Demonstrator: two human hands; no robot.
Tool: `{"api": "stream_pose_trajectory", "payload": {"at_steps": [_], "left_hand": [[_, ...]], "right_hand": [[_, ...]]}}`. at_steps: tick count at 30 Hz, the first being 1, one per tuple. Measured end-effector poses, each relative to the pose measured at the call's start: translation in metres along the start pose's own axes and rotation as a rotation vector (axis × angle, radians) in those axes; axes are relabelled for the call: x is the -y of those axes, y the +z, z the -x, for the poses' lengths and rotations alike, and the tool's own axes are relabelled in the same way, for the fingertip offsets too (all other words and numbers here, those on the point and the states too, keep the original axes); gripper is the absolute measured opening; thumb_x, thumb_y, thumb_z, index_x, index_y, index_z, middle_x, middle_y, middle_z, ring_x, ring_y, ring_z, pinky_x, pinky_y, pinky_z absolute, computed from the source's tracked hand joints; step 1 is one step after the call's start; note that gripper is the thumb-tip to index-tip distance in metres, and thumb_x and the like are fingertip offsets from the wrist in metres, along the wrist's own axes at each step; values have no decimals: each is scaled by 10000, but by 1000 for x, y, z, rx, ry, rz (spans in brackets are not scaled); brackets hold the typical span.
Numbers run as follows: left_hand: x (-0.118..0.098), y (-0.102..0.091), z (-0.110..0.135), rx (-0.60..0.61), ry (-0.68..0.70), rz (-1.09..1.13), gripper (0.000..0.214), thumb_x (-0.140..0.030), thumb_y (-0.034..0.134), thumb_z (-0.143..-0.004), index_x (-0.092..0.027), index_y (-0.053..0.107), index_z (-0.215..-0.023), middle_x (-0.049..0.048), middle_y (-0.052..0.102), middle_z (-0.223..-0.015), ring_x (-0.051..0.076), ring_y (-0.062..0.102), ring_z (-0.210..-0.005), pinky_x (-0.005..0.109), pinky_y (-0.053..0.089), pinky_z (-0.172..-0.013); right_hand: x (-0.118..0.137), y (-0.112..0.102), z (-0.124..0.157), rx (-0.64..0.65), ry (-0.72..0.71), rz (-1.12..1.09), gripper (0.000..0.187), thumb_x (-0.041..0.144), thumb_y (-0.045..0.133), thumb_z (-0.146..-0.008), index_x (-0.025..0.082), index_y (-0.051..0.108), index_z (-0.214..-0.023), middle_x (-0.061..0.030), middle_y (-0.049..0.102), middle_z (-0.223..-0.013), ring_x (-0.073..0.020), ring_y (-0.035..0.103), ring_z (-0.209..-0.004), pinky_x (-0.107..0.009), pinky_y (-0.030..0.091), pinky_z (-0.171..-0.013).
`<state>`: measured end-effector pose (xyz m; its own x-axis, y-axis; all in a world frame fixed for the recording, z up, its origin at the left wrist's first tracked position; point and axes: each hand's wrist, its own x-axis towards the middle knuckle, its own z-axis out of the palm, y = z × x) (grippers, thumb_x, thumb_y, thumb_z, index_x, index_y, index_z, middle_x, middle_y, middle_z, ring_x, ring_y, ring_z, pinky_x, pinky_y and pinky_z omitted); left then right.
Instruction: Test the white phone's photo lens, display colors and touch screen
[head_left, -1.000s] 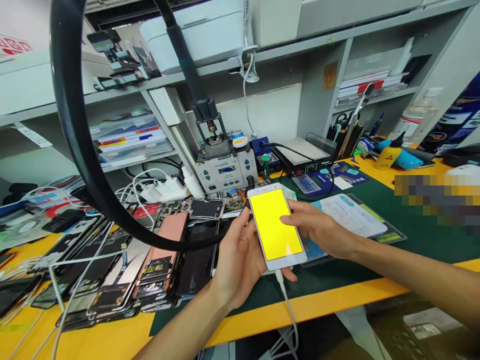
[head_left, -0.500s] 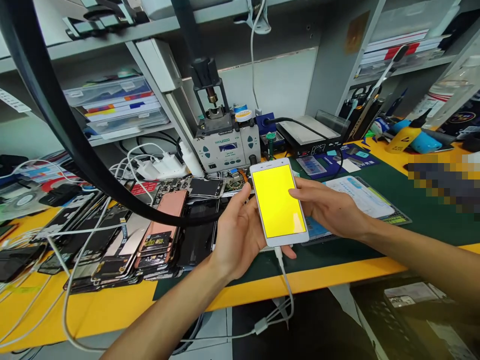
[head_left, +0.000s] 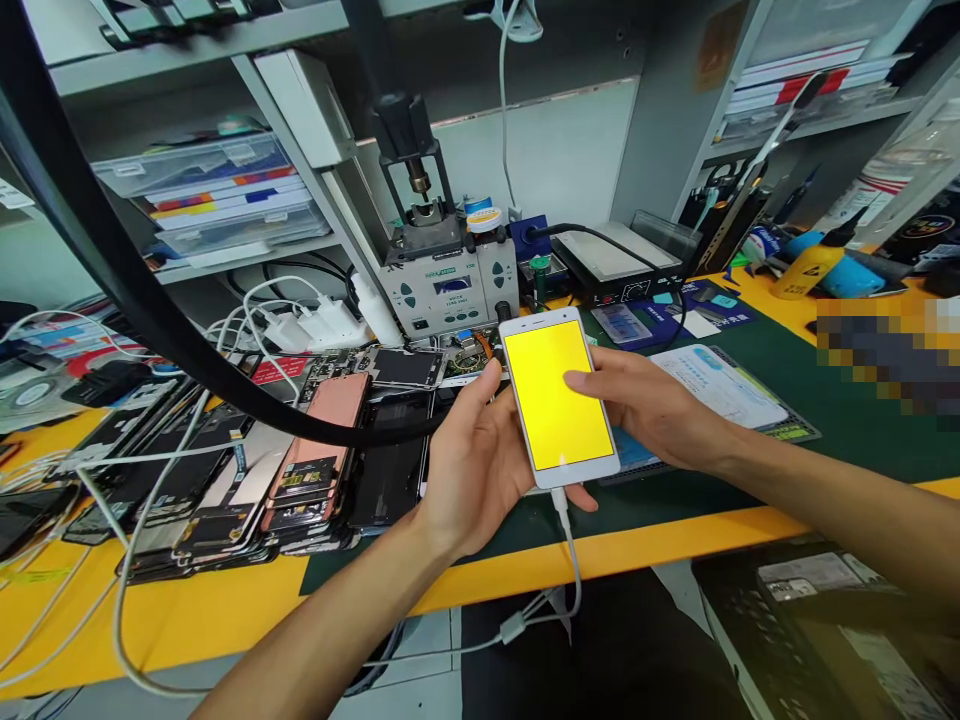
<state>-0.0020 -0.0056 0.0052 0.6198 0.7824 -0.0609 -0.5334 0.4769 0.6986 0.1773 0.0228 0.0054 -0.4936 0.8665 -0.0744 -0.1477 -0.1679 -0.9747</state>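
Note:
A white smartphone with a plain bright yellow screen is held up above the front of the bench. My left hand cradles it from behind and from the left, its thumb up along the left edge and fingertips showing below the phone. At the phone's right side is my right hand, fingers gripping around that edge, the thumb lying over the screen. A white charging cable is plugged into the phone's bottom and hangs down past the bench edge.
Stacks of phone parts lie to the left. Behind stands a grey soldering station, with a white power strip beside it. A thick black tube arches across the left. Right are a printed card and a yellow bottle.
My right thumb has slid a little further left over the screen, which stays yellow. The view has shifted slightly; both hands keep hold of the phone.

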Motion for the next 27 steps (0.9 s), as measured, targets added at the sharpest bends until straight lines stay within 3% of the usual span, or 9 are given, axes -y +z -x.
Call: {"api": "stream_pose_trajectory", "payload": {"at_steps": [4, 8, 13, 21, 27], "left_hand": [[1, -1, 0, -14, 6, -5, 608, -562, 281, -949, -157, 595, -1277, 154, 568, -1256, 313, 610, -995, 389, 590, -597], [0, -2, 0, -4, 7, 0, 630, -579, 271, -947, -154, 595, -1280, 153, 567, -1255, 305, 604, -988, 399, 592, -612], [-1, 0, 1, 1, -3, -19, 635, -580, 262, -950, -149, 583, -1289, 164, 578, -1270, 328, 616, -1013, 388, 585, -605], [-2, -1, 1, 12, -9, -22, 659, -607, 279, -932, -130, 549, -1299, 171, 623, -1174, 338, 656, -938, 466, 584, -658], [-4, 4, 2, -2, -31, -36, 647, -599, 263, -939, -151, 512, -1334, 154, 608, -1198, 330, 652, -959, 442, 586, -655]], "right_hand": [[-1, 1, -1, -50, 1, 125, 346, 272, 702, -796, 175, 603, -1113, -86, 734, -1017, -200, 683, -735, -292, 511, -600], [-1, -1, 1, -15, -17, -86, 309, 213, 596, -759, 149, 603, -1062, -104, 722, -1050, -217, 674, -770, -313, 512, -622], [2, 0, 2, -19, 8, -145, 256, 225, 587, -780, 152, 585, -1025, -109, 716, -1038, -225, 672, -780, -340, 518, -667], [3, 0, 2, -15, -6, -79, 168, 253, 589, -794, 169, 586, -940, -42, 670, -783, -192, 623, -653, -277, 461, -542], [3, -2, 2, 22, -11, -69, 129, 264, 579, -815, 180, 578, -912, -35, 651, -787, -185, 620, -674, -253, 450, -527]]}}
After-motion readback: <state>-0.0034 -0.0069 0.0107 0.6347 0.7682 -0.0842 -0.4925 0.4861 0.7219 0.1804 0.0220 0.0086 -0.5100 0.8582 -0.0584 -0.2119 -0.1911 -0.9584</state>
